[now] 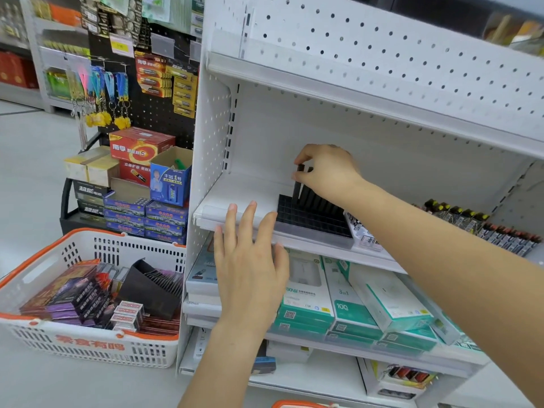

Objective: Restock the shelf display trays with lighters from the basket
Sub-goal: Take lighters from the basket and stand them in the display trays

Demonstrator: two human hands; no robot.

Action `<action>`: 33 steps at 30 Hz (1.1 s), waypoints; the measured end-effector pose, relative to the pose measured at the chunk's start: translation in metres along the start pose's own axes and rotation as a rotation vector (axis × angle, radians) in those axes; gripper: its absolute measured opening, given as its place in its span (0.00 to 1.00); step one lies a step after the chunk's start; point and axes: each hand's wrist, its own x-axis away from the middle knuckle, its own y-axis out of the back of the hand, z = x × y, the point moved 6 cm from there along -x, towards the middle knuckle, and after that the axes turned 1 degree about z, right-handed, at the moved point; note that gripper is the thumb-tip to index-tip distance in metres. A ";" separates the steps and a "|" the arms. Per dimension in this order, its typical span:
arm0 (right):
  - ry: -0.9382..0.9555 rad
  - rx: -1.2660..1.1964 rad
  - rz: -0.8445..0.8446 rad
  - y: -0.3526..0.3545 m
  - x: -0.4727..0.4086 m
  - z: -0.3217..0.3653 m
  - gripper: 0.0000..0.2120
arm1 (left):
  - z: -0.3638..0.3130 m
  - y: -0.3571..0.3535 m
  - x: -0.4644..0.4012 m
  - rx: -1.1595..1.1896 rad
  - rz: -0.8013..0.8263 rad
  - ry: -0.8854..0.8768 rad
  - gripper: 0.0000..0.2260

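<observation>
A black gridded display tray (306,219) sits on the white middle shelf (235,195), with a row of black lighters standing in its back slots. My right hand (326,169) pinches a black lighter (298,184) by its top, its lower end in the tray's back left corner. My left hand (250,260) hovers with straight spread fingers in front of the shelf edge, left of the tray, holding nothing. The white basket with orange rim (88,346) stands on the floor at lower left, holding a black tray of lighters (153,290) and several small boxes.
More lighter trays (482,228) line the shelf to the right. Green and white boxed goods (353,301) fill the shelf below. A black pegboard rack (141,92) with batteries and keychains, and stacked boxes (141,195), stands left of the shelf unit.
</observation>
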 end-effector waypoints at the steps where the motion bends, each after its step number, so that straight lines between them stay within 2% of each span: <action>1: -0.005 0.003 -0.005 0.000 0.003 -0.001 0.17 | 0.000 0.000 0.000 0.013 0.001 0.006 0.18; 4: 0.032 -0.055 -0.181 0.016 0.027 0.001 0.18 | -0.003 0.002 0.003 0.052 -0.007 0.006 0.20; 8: 0.089 -0.318 -0.309 0.039 0.096 -0.001 0.10 | -0.025 0.010 0.017 0.140 -0.111 -0.060 0.17; 11: 0.153 -0.363 -0.415 0.041 0.165 -0.014 0.07 | -0.066 0.011 0.042 0.245 -0.128 -0.261 0.13; 13: 0.086 -0.412 -0.402 0.020 0.209 -0.040 0.07 | -0.093 0.000 0.066 0.302 -0.049 -0.426 0.10; 16: -0.187 -0.563 -0.260 -0.039 0.275 -0.093 0.07 | -0.120 -0.037 0.109 0.278 0.246 -0.576 0.09; 17: -0.291 -0.567 -0.182 -0.066 0.298 -0.111 0.07 | -0.127 -0.055 0.129 0.190 0.422 -0.625 0.11; 20: -0.576 -0.513 0.144 -0.155 0.369 -0.163 0.08 | -0.116 -0.109 0.206 -0.275 1.155 -0.707 0.15; 22: -0.715 -0.521 0.425 -0.212 0.417 -0.189 0.11 | -0.099 -0.123 0.256 -0.468 1.503 -0.719 0.15; 23: -0.754 -0.523 0.563 -0.236 0.440 -0.197 0.13 | -0.095 -0.126 0.276 -0.504 1.583 -0.746 0.14; 25: -0.811 -0.509 0.788 -0.274 0.480 -0.209 0.16 | -0.097 -0.135 0.309 -0.496 1.639 -0.859 0.12; 28: -0.881 -0.497 0.970 -0.314 0.527 -0.221 0.18 | -0.098 -0.162 0.350 -0.371 1.688 -0.966 0.10; 31: -0.911 -0.451 1.092 -0.347 0.557 -0.229 0.16 | -0.071 -0.205 0.386 -0.442 1.808 -0.886 0.08; 33: -0.908 -0.428 1.147 -0.365 0.567 -0.235 0.15 | -0.045 -0.231 0.408 -0.506 1.895 -0.691 0.09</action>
